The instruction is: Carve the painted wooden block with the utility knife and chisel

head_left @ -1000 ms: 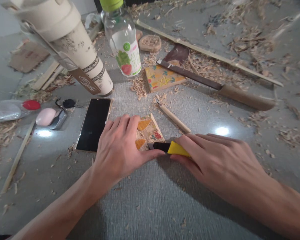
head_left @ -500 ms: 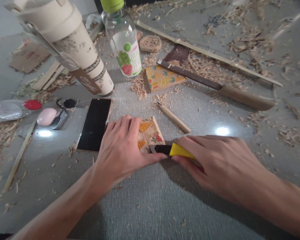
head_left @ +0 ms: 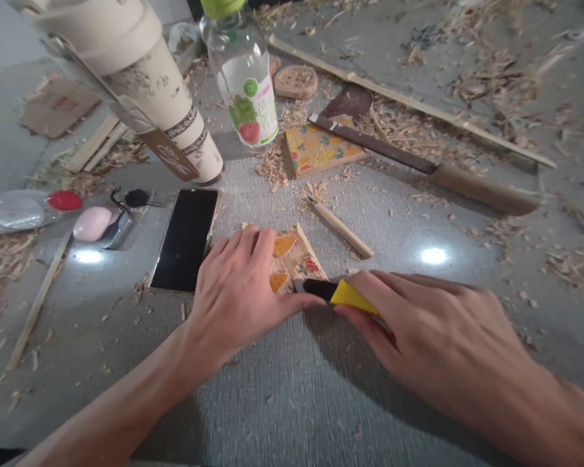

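Note:
My left hand (head_left: 236,292) lies flat on a small painted wooden tile (head_left: 294,259) with orange and red shapes, fingers stretched over its left half, thumb at its near edge. My right hand (head_left: 433,331) is closed round a yellow and black utility knife (head_left: 333,292), whose black tip meets the tile's near edge beside my left thumb. A thin wooden stick (head_left: 340,228) lies just beyond the tile.
A black phone (head_left: 185,239) lies left of my hand. Behind stand a cream tumbler (head_left: 141,84) and a drink bottle (head_left: 243,78). A second painted tile (head_left: 318,149), a long wood-handled blade (head_left: 418,167), keys (head_left: 119,214) and wood shavings lie around.
Both hands and the knife have stayed at the tile's near edge; the knife has slid slightly right and toward me. The camera view has shifted a little.

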